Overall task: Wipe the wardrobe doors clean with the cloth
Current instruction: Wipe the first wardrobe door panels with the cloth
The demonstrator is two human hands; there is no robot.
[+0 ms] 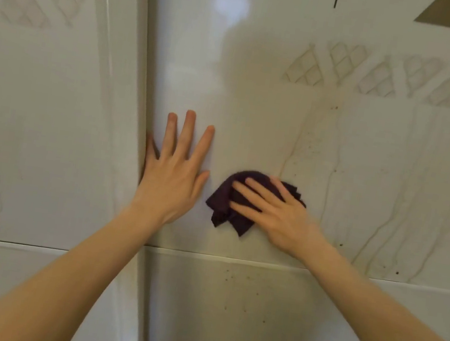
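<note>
Right hand [275,216], fingers spread, presses purple cloth [225,202] flat on wardrobe door [255,116]; left hand [173,174] braces, splayed; sweep firmly toward right-of-frame streaks [332,169].

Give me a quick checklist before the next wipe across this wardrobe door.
1. Cloth under right hand, pressed on the door: ok.
2. Left hand flat on the door, bracing beside its left edge: ok.
3. Left hand apart from the cloth: ok.
4. Panel to the right clean: not ok, streaks and specks show.
5. Lower panel clean: not ok, specks.
6. Cloth damp: cannot tell.
</note>
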